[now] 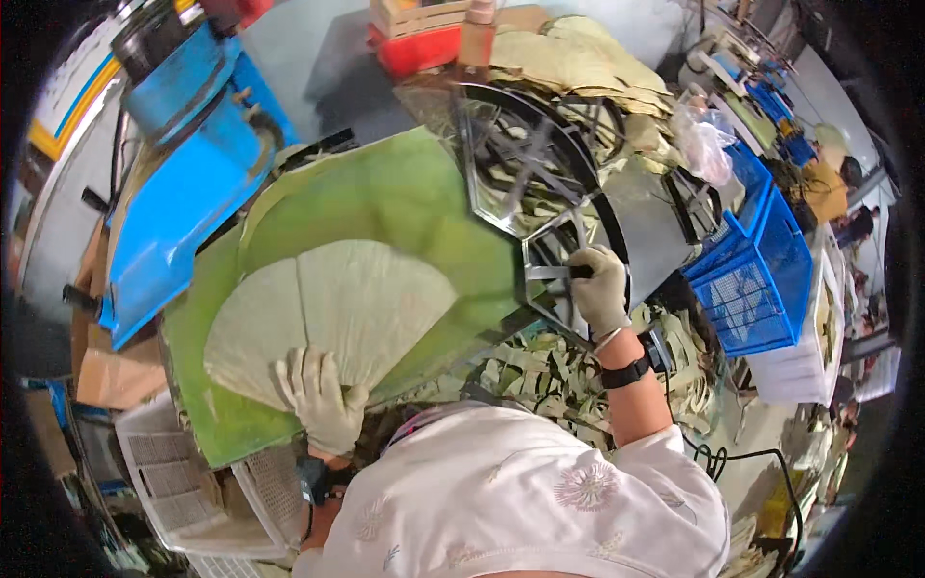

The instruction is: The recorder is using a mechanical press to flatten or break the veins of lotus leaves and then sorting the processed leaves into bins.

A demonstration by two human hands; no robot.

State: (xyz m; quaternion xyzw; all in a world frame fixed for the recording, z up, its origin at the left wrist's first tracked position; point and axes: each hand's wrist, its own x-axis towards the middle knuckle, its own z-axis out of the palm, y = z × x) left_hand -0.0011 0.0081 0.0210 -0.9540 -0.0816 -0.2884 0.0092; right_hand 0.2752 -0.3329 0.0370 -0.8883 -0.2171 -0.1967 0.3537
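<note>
My left hand (323, 400), in a pale work glove, lies with fingers spread on the lower edge of a fan-shaped, pale grey-green sheet (332, 299). A seam-like line runs up the sheet, which lies flat on a green cutting board (424, 178). To the right, my gloved right hand (599, 289) is closed round the handle of a metal cutting die (520, 234), an open frame with shiny edges and dark crossbars. The die is tilted up beside the board's right edge, above leafy scraps. Its lower part is partly hidden by my hand.
A blue machine part (183, 212) stands left of the board. Pale sheets (578, 63) are stacked at the back, near a red crate (414, 50). Cut scraps (540, 371) heap in front. Blue baskets (752, 279) stand right, a white basket (164, 482) lower left, and a black cable (785, 472) lower right.
</note>
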